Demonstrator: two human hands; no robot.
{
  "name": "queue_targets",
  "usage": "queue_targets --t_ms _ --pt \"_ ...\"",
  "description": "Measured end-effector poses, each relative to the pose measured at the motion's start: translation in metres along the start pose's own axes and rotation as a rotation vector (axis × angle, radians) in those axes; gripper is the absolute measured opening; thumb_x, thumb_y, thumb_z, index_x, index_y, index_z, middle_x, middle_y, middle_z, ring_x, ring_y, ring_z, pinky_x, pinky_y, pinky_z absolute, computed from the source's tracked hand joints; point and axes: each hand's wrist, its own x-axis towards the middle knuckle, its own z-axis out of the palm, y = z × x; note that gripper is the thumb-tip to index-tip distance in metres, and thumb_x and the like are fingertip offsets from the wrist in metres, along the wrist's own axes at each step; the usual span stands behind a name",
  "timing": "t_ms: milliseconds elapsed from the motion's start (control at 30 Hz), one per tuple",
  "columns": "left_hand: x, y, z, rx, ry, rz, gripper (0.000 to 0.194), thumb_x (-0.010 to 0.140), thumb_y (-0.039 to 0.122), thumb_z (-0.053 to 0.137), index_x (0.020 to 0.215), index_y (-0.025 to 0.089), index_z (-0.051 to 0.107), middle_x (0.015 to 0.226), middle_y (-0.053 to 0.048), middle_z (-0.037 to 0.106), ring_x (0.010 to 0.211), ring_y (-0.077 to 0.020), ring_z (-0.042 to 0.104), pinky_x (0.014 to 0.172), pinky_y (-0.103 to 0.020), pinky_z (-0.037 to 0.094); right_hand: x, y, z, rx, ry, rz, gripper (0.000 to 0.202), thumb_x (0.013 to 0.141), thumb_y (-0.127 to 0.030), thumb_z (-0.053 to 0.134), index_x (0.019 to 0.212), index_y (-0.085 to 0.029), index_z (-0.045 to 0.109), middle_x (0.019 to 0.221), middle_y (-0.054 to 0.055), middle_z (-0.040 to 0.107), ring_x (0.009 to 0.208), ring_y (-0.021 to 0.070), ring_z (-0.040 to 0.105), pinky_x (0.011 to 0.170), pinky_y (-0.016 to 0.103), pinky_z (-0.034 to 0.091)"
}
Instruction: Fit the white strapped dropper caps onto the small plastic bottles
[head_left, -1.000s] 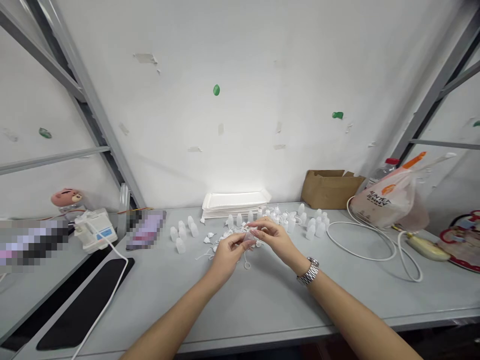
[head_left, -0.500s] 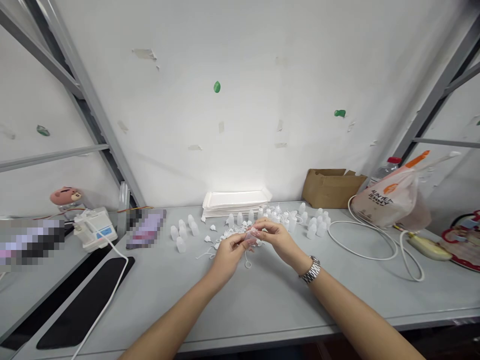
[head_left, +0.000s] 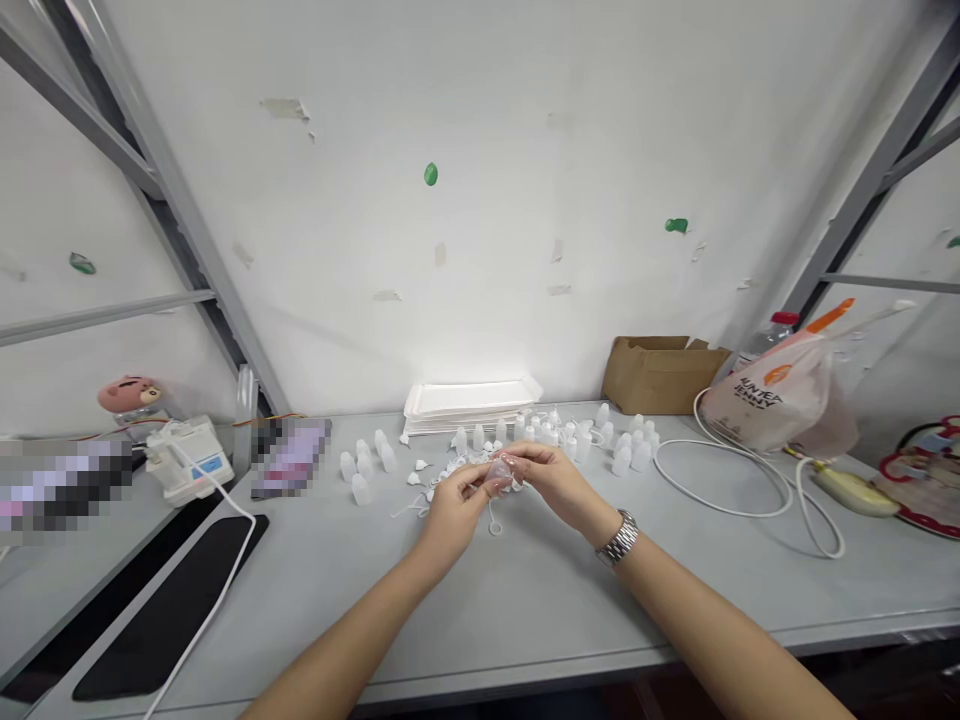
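Observation:
A small translucent bottle (head_left: 499, 472) is between my two hands over the middle of the grey table. My left hand (head_left: 459, 502) is closed on its lower left side. From the right, the fingers of my right hand (head_left: 551, 482) pinch at its top; whether they also hold a small cap is hidden. White caps and loops (head_left: 465, 462) lie around and behind my hands. One white ring (head_left: 494, 528) hangs or lies just below them. Several white bottles (head_left: 361, 489) stand on the left, and more bottles (head_left: 622, 460) stand on the right.
Stacked white trays (head_left: 472, 398) lie by the wall. A cardboard box (head_left: 664, 377), a plastic bag (head_left: 772, 395) and a looped white cable (head_left: 724, 512) are on the right. On the left are a phone (head_left: 291, 457), a white power strip (head_left: 191, 460) and a black mat (head_left: 169, 610).
The fingers of my right hand have shifted slightly around the top of the bottle, and the bottle shows more clearly. The whole view has moved a little.

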Motion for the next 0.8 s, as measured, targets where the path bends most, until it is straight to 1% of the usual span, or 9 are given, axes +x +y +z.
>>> queue_targets --t_ms 200,300,400,533,567,633,700,733,800 --pt "-0.001 0.0 0.0 0.05 0.031 -0.017 0.023 0.075 0.036 0.055 0.081 0.019 0.07 0.076 -0.003 0.065 0.075 -0.018 0.057 0.069 -0.029 0.043 -0.001 0.003 0.004 -0.031 -0.008 0.005 0.02 0.069 -0.036 0.067 0.08 -0.02 0.067 0.075 0.001 0.06 0.066 0.0121 0.047 0.064 0.029 0.037" --pt "-0.002 -0.002 0.001 0.037 0.049 -0.049 0.022 0.075 0.035 0.056 0.083 0.019 0.069 0.079 -0.003 0.066 0.077 -0.0183 0.058 0.071 -0.029 0.044 -0.003 0.002 0.007 -0.092 0.038 -0.026 0.02 0.067 -0.037 0.068 0.077 -0.019 0.067 0.078 0.002 0.059 0.07 0.0131 0.049 0.066 0.029 0.039" --pt "-0.001 -0.005 0.002 0.005 0.07 -0.079 0.027 0.075 0.032 0.055 0.096 0.019 0.064 0.084 -0.004 0.066 0.076 -0.0173 0.06 0.071 -0.029 0.045 -0.004 -0.002 0.011 -0.175 0.103 -0.029 0.023 0.067 -0.04 0.067 0.079 -0.02 0.068 0.082 0.002 0.059 0.072 0.0137 0.05 0.067 0.029 0.04" --pt "0.0 -0.009 0.002 -0.02 0.119 -0.055 0.049 0.078 0.034 0.053 0.125 0.021 0.043 0.077 -0.001 0.064 0.07 -0.0145 0.059 0.064 -0.025 0.044 -0.004 -0.007 0.008 -0.202 0.101 -0.011 0.031 0.076 -0.044 0.055 0.092 -0.021 0.068 0.081 0.002 0.058 0.067 0.0119 0.049 0.066 0.028 0.041" --pt "0.0 -0.009 0.001 -0.014 0.126 -0.047 0.051 0.079 0.035 0.052 0.127 0.022 0.04 0.077 -0.001 0.063 0.069 -0.0141 0.059 0.061 -0.024 0.043 -0.002 -0.007 0.006 -0.188 0.123 -0.015 0.033 0.077 -0.045 0.053 0.095 -0.021 0.067 0.082 0.003 0.058 0.068 0.0122 0.05 0.066 0.028 0.041" --pt "0.0 -0.01 0.0 0.014 0.14 -0.034 0.047 0.081 0.039 0.049 0.125 0.023 0.044 0.078 -0.001 0.061 0.069 -0.0139 0.058 0.058 -0.022 0.042 0.001 -0.008 -0.001 -0.178 0.213 -0.017 0.035 0.078 -0.045 0.051 0.099 -0.02 0.065 0.086 0.004 0.059 0.07 0.0131 0.053 0.066 0.029 0.042" --pt "0.001 -0.012 -0.001 0.044 0.16 -0.023 0.042 0.081 0.042 0.047 0.119 0.023 0.051 0.081 -0.002 0.06 0.069 -0.014 0.057 0.057 -0.022 0.041 0.005 -0.006 -0.008 -0.263 0.294 0.007 0.032 0.077 -0.042 0.051 0.095 -0.019 0.065 0.088 0.005 0.06 0.07 0.0139 0.053 0.065 0.029 0.042" --pt "0.001 -0.013 -0.001 0.051 0.168 -0.021 0.041 0.081 0.043 0.047 0.117 0.023 0.053 0.082 -0.003 0.06 0.07 -0.0141 0.058 0.057 -0.022 0.042 0.007 -0.004 -0.011 -0.35 0.308 0.024 0.029 0.076 -0.039 0.053 0.09 -0.017 0.065 0.087 0.005 0.06 0.069 0.0143 0.053 0.066 0.03 0.042" --pt "0.002 -0.015 -0.002 0.054 0.186 -0.02 0.04 0.081 0.043 0.048 0.114 0.022 0.054 0.083 -0.003 0.061 0.071 -0.0146 0.058 0.058 -0.023 0.043 0.009 0.002 -0.016 -0.562 0.287 0.041 0.02 0.073 -0.033 0.057 0.079 -0.016 0.065 0.083 0.006 0.06 0.071 0.0153 0.052 0.068 0.03 0.041"
